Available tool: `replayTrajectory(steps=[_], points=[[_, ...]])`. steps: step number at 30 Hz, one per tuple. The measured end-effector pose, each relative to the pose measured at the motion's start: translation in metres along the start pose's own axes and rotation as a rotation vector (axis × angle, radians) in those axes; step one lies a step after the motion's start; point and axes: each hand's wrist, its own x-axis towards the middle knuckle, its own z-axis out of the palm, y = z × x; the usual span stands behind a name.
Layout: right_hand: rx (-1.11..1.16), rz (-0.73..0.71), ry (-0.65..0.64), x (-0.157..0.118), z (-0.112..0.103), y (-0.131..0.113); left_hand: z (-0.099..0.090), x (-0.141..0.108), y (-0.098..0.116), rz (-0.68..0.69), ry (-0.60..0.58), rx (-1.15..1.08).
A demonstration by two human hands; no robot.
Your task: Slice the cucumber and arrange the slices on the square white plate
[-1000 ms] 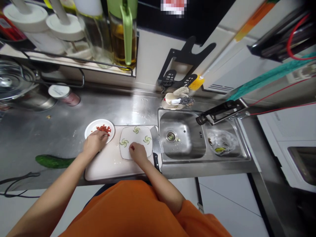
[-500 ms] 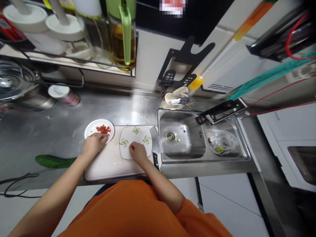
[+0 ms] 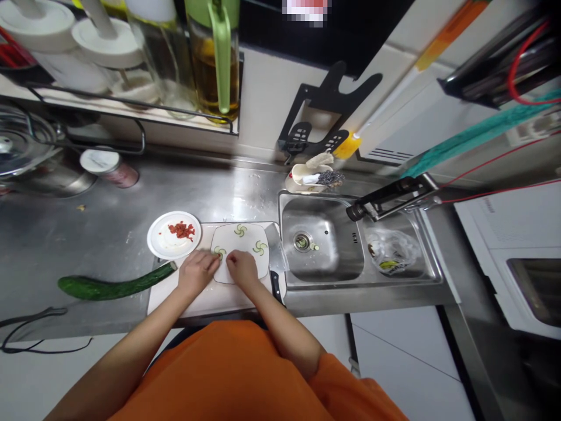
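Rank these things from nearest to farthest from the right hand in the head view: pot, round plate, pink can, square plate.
1. Square plate: right at the right hand.
2. Round plate: left of the square plate.
3. Pink can: back left on the counter.
4. Pot: farther left.

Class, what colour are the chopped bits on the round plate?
The chopped bits are red, seen best in the head view, the only one.

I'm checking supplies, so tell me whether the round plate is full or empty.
Partly filled: the round plate holds red pieces, with bare white surface around them.
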Motion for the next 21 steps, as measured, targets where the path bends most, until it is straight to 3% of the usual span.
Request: replayTrajectory(steps=[6, 11, 21], points=[[0.018, -0.035, 0.02, 0.007, 0.003, -0.003, 0.007, -0.002, -0.005, 0.023, 0.058, 0.089], [0.076, -0.058, 0.021, 0.013, 0.008, -0.004, 0.011, -0.001, -0.006, 0.101, 0.175, 0.099], [0.21, 0.014, 0.012, 0.017, 0.012, -0.002, 0.009, -0.001, -0.006, 0.218, 0.301, 0.062]])
